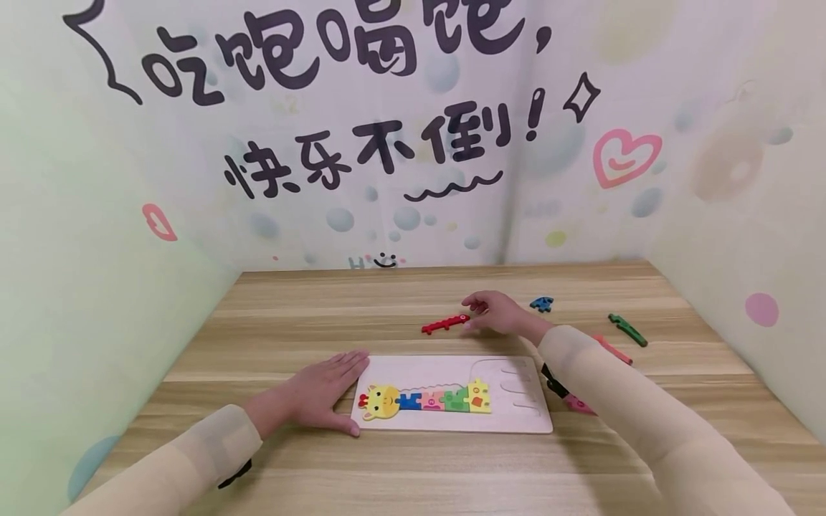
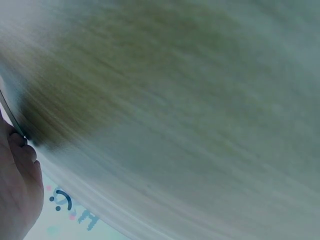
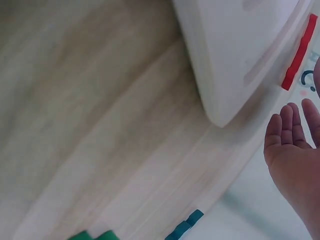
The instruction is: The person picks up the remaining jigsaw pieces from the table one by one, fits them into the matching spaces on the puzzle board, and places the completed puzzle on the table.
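A white wooden puzzle board [image 1: 409, 369] lies flat on the table. On it sit a yellow giraffe head [image 1: 382, 402] and blue, pink, green and yellow neck pieces [image 1: 444, 399]; leg-shaped recesses show at its right end. My left hand [image 1: 316, 394] rests at the board's left edge, fingers straight and thumb spread along the near corner. Beyond the board, my right hand [image 1: 497, 313] reaches beside a red puzzle piece [image 1: 442, 325], with its fingers relaxed around the piece's right end. In the right wrist view, a gap shows between this hand [image 3: 295, 155] and the red piece [image 3: 301, 52].
Right of my right hand lie a blue piece [image 1: 542, 304], a green piece [image 1: 627, 330] and an orange-red piece [image 1: 614, 350]. A pink piece [image 1: 579, 405] is partly hidden under the right forearm. A printed curtain [image 1: 413, 236] stands along the table's back edge.
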`<move>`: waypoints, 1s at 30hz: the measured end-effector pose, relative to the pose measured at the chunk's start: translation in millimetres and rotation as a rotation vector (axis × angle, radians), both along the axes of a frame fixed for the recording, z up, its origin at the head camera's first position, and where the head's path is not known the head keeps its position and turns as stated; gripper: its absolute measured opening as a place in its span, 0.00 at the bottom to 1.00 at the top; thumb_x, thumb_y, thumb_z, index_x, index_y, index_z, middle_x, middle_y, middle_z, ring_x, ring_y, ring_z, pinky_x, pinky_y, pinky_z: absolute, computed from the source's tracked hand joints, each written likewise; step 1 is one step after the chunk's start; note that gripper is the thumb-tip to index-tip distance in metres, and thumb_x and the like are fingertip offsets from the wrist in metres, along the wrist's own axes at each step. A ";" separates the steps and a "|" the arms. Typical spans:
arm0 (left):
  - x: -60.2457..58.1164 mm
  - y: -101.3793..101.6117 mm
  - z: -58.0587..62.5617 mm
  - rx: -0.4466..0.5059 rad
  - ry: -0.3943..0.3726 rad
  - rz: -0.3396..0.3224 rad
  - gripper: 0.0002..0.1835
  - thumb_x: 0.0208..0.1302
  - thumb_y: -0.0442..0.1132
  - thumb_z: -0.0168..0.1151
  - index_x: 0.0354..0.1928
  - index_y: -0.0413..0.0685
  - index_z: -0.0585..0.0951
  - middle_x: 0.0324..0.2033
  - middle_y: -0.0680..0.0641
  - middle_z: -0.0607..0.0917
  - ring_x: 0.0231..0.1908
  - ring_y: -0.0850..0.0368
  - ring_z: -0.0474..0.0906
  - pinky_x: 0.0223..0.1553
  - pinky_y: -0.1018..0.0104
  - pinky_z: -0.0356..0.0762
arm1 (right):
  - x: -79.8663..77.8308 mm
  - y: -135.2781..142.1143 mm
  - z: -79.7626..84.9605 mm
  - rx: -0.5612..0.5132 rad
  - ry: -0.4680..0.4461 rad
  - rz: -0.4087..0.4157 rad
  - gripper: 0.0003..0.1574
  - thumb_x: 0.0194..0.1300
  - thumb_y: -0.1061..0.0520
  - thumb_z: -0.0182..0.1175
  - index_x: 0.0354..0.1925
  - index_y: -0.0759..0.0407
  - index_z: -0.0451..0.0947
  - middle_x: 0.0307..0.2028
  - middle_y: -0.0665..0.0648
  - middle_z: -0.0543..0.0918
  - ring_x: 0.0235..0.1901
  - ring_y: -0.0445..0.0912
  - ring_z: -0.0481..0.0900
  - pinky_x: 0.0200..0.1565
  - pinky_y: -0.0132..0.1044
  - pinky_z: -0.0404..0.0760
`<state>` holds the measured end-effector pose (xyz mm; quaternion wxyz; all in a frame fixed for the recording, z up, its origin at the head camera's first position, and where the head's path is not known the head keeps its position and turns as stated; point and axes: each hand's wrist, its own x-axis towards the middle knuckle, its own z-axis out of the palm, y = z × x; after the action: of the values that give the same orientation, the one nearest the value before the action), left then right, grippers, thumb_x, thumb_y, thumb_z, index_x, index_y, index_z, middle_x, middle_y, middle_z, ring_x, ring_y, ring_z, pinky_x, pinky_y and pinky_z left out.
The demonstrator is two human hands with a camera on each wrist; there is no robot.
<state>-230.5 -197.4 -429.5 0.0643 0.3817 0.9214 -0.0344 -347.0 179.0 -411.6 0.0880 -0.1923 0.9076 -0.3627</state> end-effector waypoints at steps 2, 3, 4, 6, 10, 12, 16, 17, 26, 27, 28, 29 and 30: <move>0.1 0.3 0.2 -0.001 -0.002 0.001 0.65 0.48 0.86 0.39 0.76 0.41 0.50 0.75 0.45 0.50 0.74 0.52 0.45 0.70 0.57 0.49 | -1.2 1.0 -1.4 -0.002 -0.010 0.000 0.30 0.60 0.58 0.69 0.58 0.65 0.74 0.50 0.61 0.78 0.50 0.54 0.73 0.56 0.47 0.74; 0.1 0.5 0.5 -0.001 -0.004 0.001 0.65 0.48 0.86 0.39 0.76 0.41 0.50 0.75 0.45 0.50 0.74 0.52 0.45 0.70 0.57 0.49 | -1.6 1.2 -2.1 -0.004 -0.015 -0.003 0.29 0.60 0.58 0.69 0.58 0.65 0.75 0.49 0.61 0.78 0.49 0.53 0.73 0.55 0.47 0.74; 0.2 0.7 0.8 -0.001 -0.005 0.001 0.65 0.48 0.85 0.39 0.76 0.41 0.50 0.75 0.45 0.50 0.74 0.52 0.45 0.70 0.57 0.49 | -2.2 1.5 -3.0 -0.005 -0.019 -0.003 0.29 0.60 0.58 0.69 0.58 0.64 0.75 0.49 0.60 0.78 0.49 0.53 0.73 0.55 0.47 0.74; 0.4 1.1 1.4 -0.001 -0.006 0.000 0.65 0.48 0.86 0.39 0.76 0.41 0.50 0.75 0.45 0.50 0.74 0.52 0.45 0.71 0.57 0.49 | -2.6 1.9 -4.0 -0.003 -0.026 -0.003 0.28 0.60 0.59 0.69 0.58 0.64 0.75 0.48 0.60 0.78 0.48 0.52 0.73 0.54 0.46 0.75; 0.6 1.7 1.8 -0.001 -0.004 -0.001 0.65 0.48 0.86 0.38 0.76 0.41 0.50 0.75 0.45 0.50 0.74 0.52 0.44 0.71 0.57 0.49 | -4.4 2.2 -6.8 -0.005 -0.026 -0.002 0.26 0.61 0.59 0.69 0.56 0.63 0.77 0.45 0.59 0.78 0.45 0.52 0.73 0.51 0.44 0.76; 0.5 1.9 1.8 -0.003 -0.004 0.000 0.65 0.48 0.86 0.38 0.76 0.41 0.50 0.75 0.45 0.50 0.74 0.52 0.44 0.71 0.57 0.49 | -5.7 2.2 -8.4 -0.009 -0.027 -0.004 0.25 0.61 0.58 0.69 0.55 0.62 0.77 0.44 0.58 0.78 0.44 0.51 0.73 0.50 0.43 0.76; 0.7 1.8 1.8 -0.003 -0.005 0.003 0.65 0.48 0.86 0.38 0.76 0.41 0.50 0.75 0.45 0.50 0.74 0.52 0.45 0.71 0.57 0.49 | -7.7 1.0 -10.2 -0.011 -0.032 -0.005 0.23 0.60 0.57 0.69 0.53 0.61 0.79 0.42 0.57 0.78 0.42 0.51 0.73 0.49 0.43 0.75; 0.8 1.7 1.8 -0.003 -0.005 0.004 0.65 0.48 0.86 0.38 0.76 0.41 0.50 0.75 0.45 0.50 0.74 0.52 0.45 0.71 0.57 0.49 | -7.8 0.7 -10.3 -0.009 -0.034 -0.004 0.22 0.60 0.57 0.69 0.53 0.60 0.79 0.42 0.57 0.78 0.42 0.51 0.72 0.48 0.42 0.75; 1.0 2.1 2.4 0.002 -0.006 0.001 0.65 0.48 0.86 0.39 0.76 0.41 0.50 0.75 0.45 0.50 0.74 0.52 0.45 0.70 0.57 0.49 | -10.5 -1.2 -11.4 0.009 -0.026 0.003 0.18 0.60 0.58 0.69 0.49 0.59 0.82 0.40 0.56 0.79 0.39 0.50 0.72 0.45 0.41 0.74; 1.1 2.2 2.7 0.004 -0.006 0.000 0.65 0.48 0.85 0.39 0.76 0.41 0.50 0.75 0.45 0.50 0.74 0.52 0.45 0.70 0.57 0.49 | -10.9 -1.4 -12.0 0.011 -0.026 0.000 0.17 0.60 0.58 0.69 0.49 0.59 0.83 0.39 0.55 0.79 0.39 0.50 0.72 0.44 0.41 0.74; 1.3 2.3 3.0 0.006 -0.007 -0.001 0.65 0.48 0.85 0.39 0.76 0.41 0.50 0.75 0.44 0.51 0.74 0.52 0.45 0.70 0.57 0.49 | -11.3 -1.4 -12.4 0.013 -0.023 0.000 0.17 0.60 0.58 0.69 0.48 0.58 0.83 0.39 0.55 0.79 0.39 0.50 0.72 0.44 0.40 0.74; 1.3 2.4 3.2 0.007 -0.008 -0.002 0.65 0.48 0.85 0.39 0.76 0.41 0.51 0.75 0.44 0.51 0.74 0.52 0.45 0.70 0.57 0.49 | -11.6 -1.5 -12.7 0.015 -0.021 -0.001 0.16 0.60 0.58 0.69 0.48 0.58 0.83 0.38 0.55 0.80 0.39 0.50 0.72 0.44 0.40 0.74; 1.3 2.6 3.6 0.007 -0.008 -0.002 0.65 0.48 0.85 0.39 0.76 0.40 0.50 0.75 0.44 0.50 0.74 0.52 0.45 0.70 0.57 0.49 | -12.0 -1.4 -13.0 0.017 -0.014 0.001 0.16 0.60 0.58 0.69 0.48 0.58 0.84 0.38 0.55 0.80 0.38 0.50 0.72 0.44 0.40 0.74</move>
<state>-229.1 -194.7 -425.9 0.0667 0.3830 0.9209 -0.0295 -358.9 177.5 -424.7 0.0961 -0.1892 0.9100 -0.3562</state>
